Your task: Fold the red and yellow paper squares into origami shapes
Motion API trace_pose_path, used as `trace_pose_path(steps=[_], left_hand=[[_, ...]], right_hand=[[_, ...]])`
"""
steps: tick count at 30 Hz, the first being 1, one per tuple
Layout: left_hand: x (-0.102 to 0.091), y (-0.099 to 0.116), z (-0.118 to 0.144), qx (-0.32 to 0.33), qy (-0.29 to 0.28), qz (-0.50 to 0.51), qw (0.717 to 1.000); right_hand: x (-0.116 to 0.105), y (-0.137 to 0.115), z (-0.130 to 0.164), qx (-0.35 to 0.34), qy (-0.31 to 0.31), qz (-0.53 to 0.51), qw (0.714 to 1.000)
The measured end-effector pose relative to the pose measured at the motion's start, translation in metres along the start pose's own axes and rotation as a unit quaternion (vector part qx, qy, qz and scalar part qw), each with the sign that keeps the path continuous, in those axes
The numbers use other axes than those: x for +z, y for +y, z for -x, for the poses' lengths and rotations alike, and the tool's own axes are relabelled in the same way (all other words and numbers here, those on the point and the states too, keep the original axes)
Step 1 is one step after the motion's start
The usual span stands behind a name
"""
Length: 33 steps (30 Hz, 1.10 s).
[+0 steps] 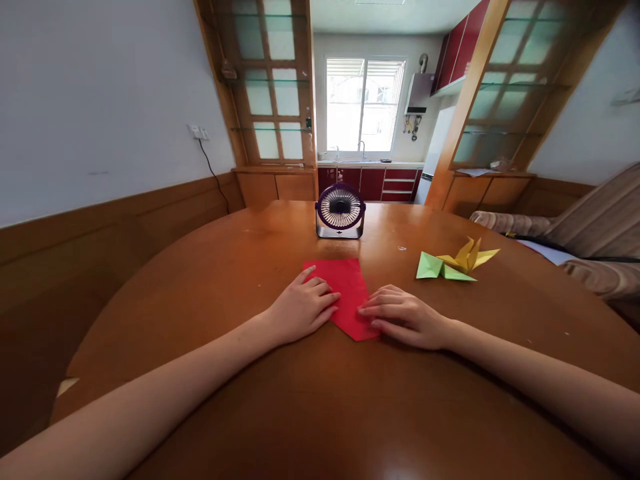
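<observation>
A: Nearest to us, two bare forearms reach in from the bottom corners across a round wooden table (200,300). Where do our hands end up?

B: Both rest flat on a red paper (345,287) lying just ahead of us, near the middle of the table. Our left hand (300,310) presses its left edge, fingers stretched out and close together. Our right hand (405,317) presses the near right corner, fingers extended and slightly spread. Neither hand grips anything; they only hold the sheet down.

A: What shape is the paper?

B: It looks already folded, with a point aimed toward us between our hands and a straight edge on the far side.

A: What could go wrong here?

B: We judge the polished tabletop slippery, so uneven pressure could let the sheet slide and skew a crease. Farther off, directly behind the paper, stands a small purple fan (340,210) facing us. We cannot tell whether it is running; if it is, the paper could lift or drift once a hand comes off.

A: Anything else?

B: To the right and a little farther, well apart from our hands, sit a green folded paper (435,267) and a yellow folded paper (467,257), touching each other. A careless right sleeve or elbow could knock them.
</observation>
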<state>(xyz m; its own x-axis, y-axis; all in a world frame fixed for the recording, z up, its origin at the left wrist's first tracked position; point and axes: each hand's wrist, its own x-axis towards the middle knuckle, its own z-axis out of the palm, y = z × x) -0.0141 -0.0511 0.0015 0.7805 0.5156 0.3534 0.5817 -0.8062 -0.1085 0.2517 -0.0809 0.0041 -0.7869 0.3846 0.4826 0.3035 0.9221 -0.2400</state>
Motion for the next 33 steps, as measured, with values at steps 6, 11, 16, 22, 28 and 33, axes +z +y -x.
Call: trace_pose_path(steps=[6,11,16,22,28,33], left_hand=[[0.004,-0.005,0.0,0.023,-0.025,0.023,0.999],[0.005,-0.006,0.0,-0.012,-0.027,0.006,1.0],[0.003,-0.007,0.0,-0.063,-0.013,-0.01,0.998],[0.001,-0.012,0.001,-0.067,-0.042,0.025,0.997],[0.003,-0.021,0.002,-0.016,-0.049,0.088,0.995],[-0.002,-0.024,0.003,0.023,-0.039,0.136,0.99]], right_hand=[[-0.001,0.032,0.001,0.072,0.012,0.078,0.994],[0.003,0.042,0.0,0.089,0.002,0.087,0.992],[0.004,0.024,-0.002,0.057,-0.002,0.099,0.993],[0.004,0.008,-0.006,0.019,-0.025,0.078,0.996],[-0.002,0.009,-0.01,0.042,-0.004,0.002,0.999],[-0.01,0.036,-0.017,0.156,0.064,0.031,0.985]])
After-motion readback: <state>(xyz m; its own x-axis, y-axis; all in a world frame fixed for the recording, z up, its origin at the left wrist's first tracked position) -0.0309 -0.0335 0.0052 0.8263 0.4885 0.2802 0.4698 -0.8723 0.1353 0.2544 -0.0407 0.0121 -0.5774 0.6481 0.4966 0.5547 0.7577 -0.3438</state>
